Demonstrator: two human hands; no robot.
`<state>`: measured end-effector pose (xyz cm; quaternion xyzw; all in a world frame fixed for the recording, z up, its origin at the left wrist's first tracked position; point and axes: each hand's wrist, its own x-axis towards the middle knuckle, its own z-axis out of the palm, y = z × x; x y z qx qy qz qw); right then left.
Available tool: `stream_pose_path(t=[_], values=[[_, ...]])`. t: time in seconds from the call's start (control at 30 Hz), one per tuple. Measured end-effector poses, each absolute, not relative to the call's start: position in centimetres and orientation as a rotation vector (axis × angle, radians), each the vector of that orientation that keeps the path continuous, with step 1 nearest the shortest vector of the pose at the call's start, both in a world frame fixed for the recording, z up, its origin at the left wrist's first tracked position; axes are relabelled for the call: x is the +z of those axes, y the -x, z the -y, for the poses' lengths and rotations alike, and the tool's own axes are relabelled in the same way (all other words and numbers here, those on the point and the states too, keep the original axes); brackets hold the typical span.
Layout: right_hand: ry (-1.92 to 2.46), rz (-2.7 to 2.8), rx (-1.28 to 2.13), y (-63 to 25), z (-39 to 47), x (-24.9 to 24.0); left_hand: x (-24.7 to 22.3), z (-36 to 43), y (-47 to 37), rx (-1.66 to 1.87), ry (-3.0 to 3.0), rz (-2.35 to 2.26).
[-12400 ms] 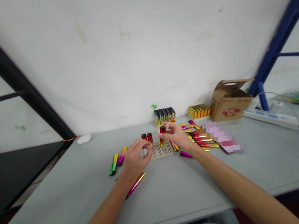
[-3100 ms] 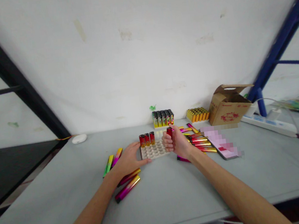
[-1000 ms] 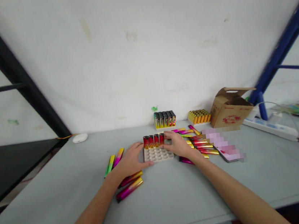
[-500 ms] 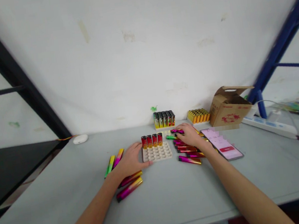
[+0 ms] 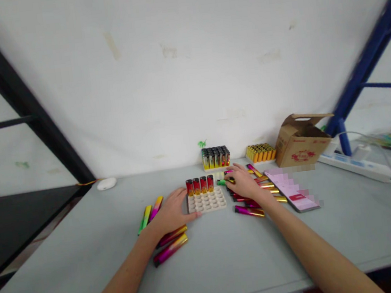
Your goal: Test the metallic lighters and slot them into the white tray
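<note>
A white holder with round holes lies on the table, several red lighters upright in its back row. My left hand rests at the holder's left side, thumb and fingers spread, nothing in its grasp. Loose lighters in pink and yellow lie beside and below it. My right hand is over the pile of loose lighters right of the holder. Its fingers are bent down at a green lighter; whether they grip it is hidden.
Behind stand a full rack of black-topped lighters and a rack of yellow ones. To the right are an open cardboard box, a phone and a power strip. A white case sits at the back left.
My right hand has shifted slightly left and down, uncovering lighters behind it. My left hand has stayed beside the holder. The whole view has moved slightly.
</note>
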<state>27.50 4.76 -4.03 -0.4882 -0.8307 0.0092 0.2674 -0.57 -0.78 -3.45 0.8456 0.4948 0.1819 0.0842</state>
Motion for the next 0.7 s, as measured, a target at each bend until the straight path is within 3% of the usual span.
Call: stream_pose_path(t=[0.27, 0.57, 0.7], values=[[1.253, 2.179, 0.101, -27.6, -5.1, -4.5, -3.2, 0.9, 0.5, 0.494, -2.518, -1.478], [1.155, 1.697, 0.686, -27.7, -5.3, -3.5, -3.3, 0.9, 0.6, 0.518, -2.517, -1.452], [1.173, 1.678, 0.675, -27.5, -5.0, -3.2, -3.5, 0.8, 0.7, 0.54, -2.513, -1.447]])
